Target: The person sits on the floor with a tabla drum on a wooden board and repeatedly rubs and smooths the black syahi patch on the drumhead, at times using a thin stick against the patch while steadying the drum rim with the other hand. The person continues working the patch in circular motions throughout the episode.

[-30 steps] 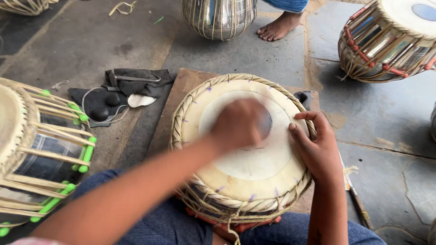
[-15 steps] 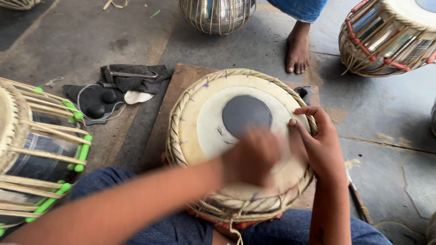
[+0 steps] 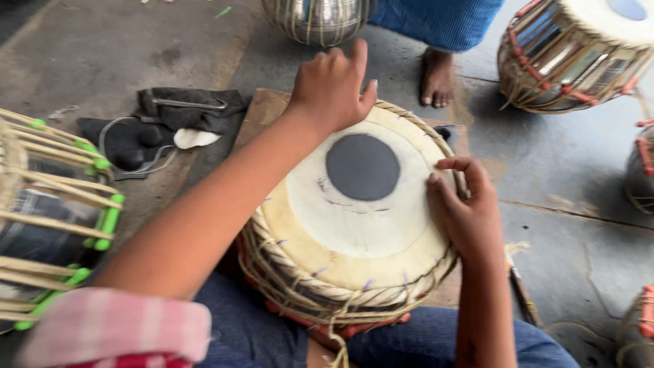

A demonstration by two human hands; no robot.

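Grey stone floor [image 3: 579,225] fills the background. At frame centre, a tabla drum [image 3: 354,225] with a pale skin and a dark round patch [image 3: 362,167] rests tilted in the person's lap. Left hand [image 3: 332,85], fingers loosely curled and holding nothing, lies over the drum's far rim. Right hand [image 3: 466,211] grips the right rim, thumb on the skin. Left of the drum lies a black cloth [image 3: 163,126]. A green-pegged drum [image 3: 48,218] sits at far left, another drum [image 3: 579,54] upper right, beside a bystander's bare foot [image 3: 436,78].
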